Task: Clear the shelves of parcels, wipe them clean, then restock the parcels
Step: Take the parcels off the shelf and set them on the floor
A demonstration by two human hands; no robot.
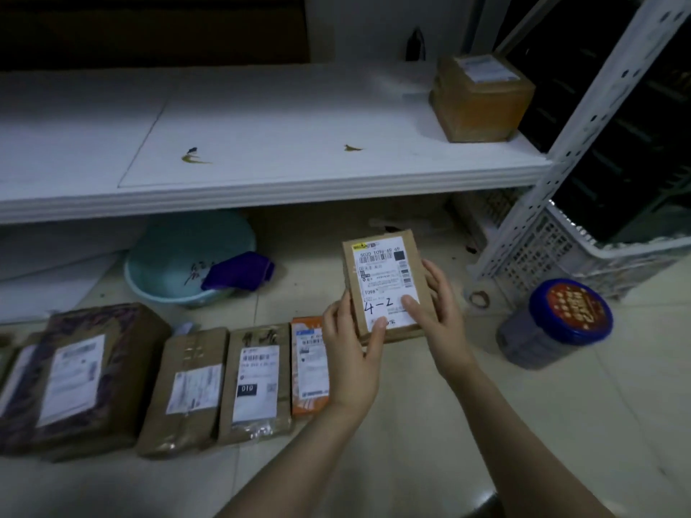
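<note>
Parcels: you held one parcel marked 4-2 [385, 286], left hand [351, 353] and right hand [441, 315] curled round its edges; four floor parcels [258, 383] lay rowed just left; one box [482, 95] sat on the shelf [261, 125]

The small flat brown kraft-paper parcel [385, 286] looked matt, and its white paper label was smooth with a slight sheen. The white shelf board [261, 125] had a smooth, matt painted face. The white perforated upright [583, 143] at its right edge looked like painted metal. At the shelf's right rear corner, the brown cardboard box [482, 102] had a faint sheen. The beige floor tiles [430, 424] were glossy. On them sat a smooth pale teal plastic basin [179, 271] with a soft, matt purple cloth [239, 272] over its rim, a white plastic lattice crate [553, 252], and a jar [570, 312] with a glossy blue plastic lid.
</note>
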